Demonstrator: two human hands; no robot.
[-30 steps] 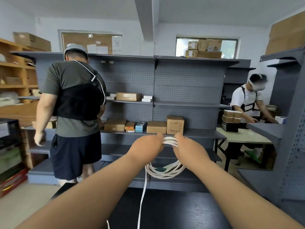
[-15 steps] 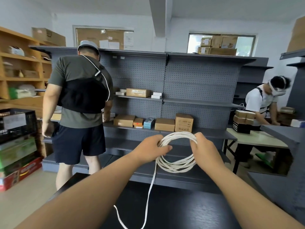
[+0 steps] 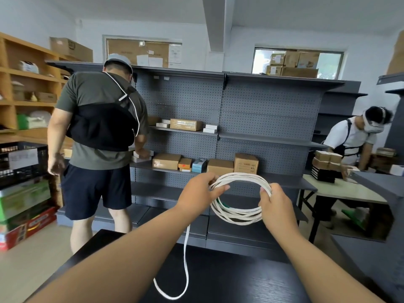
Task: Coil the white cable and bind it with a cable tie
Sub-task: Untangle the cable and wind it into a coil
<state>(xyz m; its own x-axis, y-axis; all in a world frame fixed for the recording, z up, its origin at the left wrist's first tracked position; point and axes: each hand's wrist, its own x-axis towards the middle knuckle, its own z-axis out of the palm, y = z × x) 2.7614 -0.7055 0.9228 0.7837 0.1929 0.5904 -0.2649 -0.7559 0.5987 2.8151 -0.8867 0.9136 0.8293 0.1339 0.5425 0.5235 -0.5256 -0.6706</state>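
Observation:
The white cable [image 3: 238, 216] is wound into a round coil of several turns, held up in the air in front of me. My left hand [image 3: 200, 193] pinches the coil's left side. My right hand [image 3: 276, 204] grips its right side, fingers wrapped around the strands. A loose tail of the cable [image 3: 185, 259] hangs from under my left hand and curls into a loop over the black table [image 3: 229, 278]. No cable tie is visible.
A grey pegboard shelving unit [image 3: 240, 119] with cardboard boxes stands behind the table. A person in a green shirt [image 3: 98, 136] stands at left with their back to me. Another person [image 3: 352, 138] works at a pale table at right. Crates sit at far left.
My hands have moved apart, spreading the coil from a squeezed bundle into a wide ring. The hanging tail has been drawn upward and is shorter.

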